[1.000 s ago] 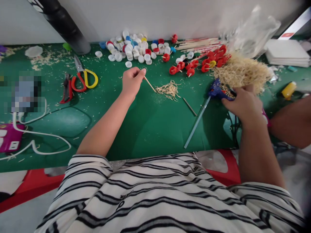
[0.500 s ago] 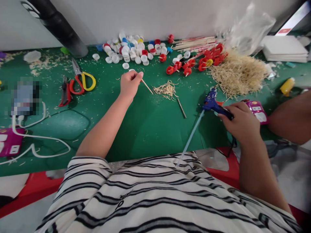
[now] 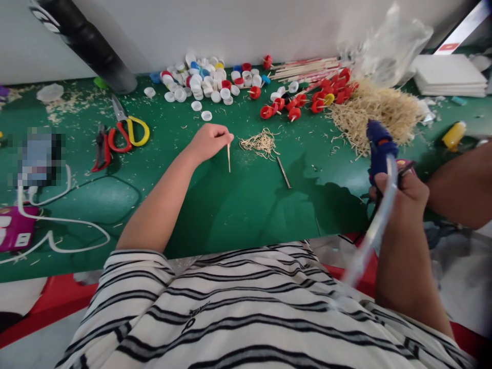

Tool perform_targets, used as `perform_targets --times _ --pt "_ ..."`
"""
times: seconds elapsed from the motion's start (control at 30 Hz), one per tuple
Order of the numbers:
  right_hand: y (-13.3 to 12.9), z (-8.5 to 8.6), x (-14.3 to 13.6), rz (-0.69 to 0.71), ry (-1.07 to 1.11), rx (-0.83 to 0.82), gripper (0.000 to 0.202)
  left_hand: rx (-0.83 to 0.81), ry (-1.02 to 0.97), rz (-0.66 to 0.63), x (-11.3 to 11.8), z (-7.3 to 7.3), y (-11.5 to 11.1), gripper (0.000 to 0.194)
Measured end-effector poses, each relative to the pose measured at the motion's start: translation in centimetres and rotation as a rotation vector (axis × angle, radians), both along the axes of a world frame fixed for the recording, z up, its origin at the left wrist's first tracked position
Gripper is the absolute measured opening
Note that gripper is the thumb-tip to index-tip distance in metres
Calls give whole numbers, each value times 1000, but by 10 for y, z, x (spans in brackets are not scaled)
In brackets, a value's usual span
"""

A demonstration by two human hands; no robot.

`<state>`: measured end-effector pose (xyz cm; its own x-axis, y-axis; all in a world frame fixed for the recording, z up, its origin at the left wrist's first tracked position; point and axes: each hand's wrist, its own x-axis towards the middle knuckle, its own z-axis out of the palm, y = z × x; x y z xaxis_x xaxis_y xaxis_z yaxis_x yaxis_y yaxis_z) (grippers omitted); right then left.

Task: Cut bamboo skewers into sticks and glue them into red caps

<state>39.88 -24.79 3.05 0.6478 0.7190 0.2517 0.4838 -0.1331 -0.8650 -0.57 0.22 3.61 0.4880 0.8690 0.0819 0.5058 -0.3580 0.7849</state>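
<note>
Between the thumb and fingers of my left hand (image 3: 210, 142) is a thin wooden stick (image 3: 229, 160), its free end pointing down toward the green table (image 3: 230, 215). My right hand (image 3: 405, 195) is wrapped round the handle of a blue glue gun (image 3: 380, 148), held up off the table. A long translucent glue stick (image 3: 371, 236) sticks out of the gun's back end toward my body. Near my left hand lie a small heap of pale shavings (image 3: 261, 143) and a thin metal rod (image 3: 283, 172). A white bottle cap (image 3: 206, 116) lies just behind that hand.
Many bottle caps (image 3: 203, 84) are heaped along the wall. Red caps on sticks (image 3: 294, 114), wooden sticks (image 3: 303, 69) and a big pile of wood shavings (image 3: 372, 110) lie at the back right. Scissors (image 3: 128, 130), pliers (image 3: 102, 148) and a white cable (image 3: 77, 219) are at left. Another person's arm (image 3: 461, 187) is at right.
My right hand has lifted the glue gun and moved it right, tipping it upward. My left hand has come slightly down and right, and the wooden stick now points more steeply downward.
</note>
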Motion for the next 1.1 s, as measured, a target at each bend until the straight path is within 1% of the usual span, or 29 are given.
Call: perform_targets --times 0.03,0.07,0.1,0.17,0.23,0.33,0.4,0.53,0.6,0.63,0.67,0.73,0.83,0.97,1.1 --pt "1 5 -7 3 170 75 36 26 82 -62 0 3 -4 30" --pt "2 11 -14 11 293 133 39 52 153 -112 0 6 -7 27" --pt "2 16 -20 36 382 154 40 85 199 -148 1 8 -11 23" --pt "0 26 -31 64 471 179 45 166 248 -188 5 8 -17 13" --pt "-3 34 -39 98 530 178 49 256 276 -186 9 7 -22 4" --pt "-8 42 -50 171 614 159 50 346 296 -142 18 10 -32 13" --pt "-11 44 -58 215 675 142 52 372 255 -141 28 17 -45 16" --pt "-13 41 -77 286 786 84 53 490 68 -201 58 37 -79 22" --pt "-14 38 -86 317 830 70 53 570 -12 -226 75 43 -93 25" --pt "-14 37 -90 330 848 68 52 595 -28 -216 82 44 -98 26" --pt "-14 36 -93 338 862 68 50 610 -37 -187 89 44 -102 28" --pt "-14 36 -99 343 873 73 46 614 -45 -129 98 43 -105 37" --pt "-12 36 -102 353 886 71 41 594 -45 -63 105 39 -105 50" --pt "-10 32 -102 350 895 89 39 587 -55 -56 107 36 -106 59" --pt "-9 25 -103 344 900 88 37 578 -55 -46 109 34 -107 58"
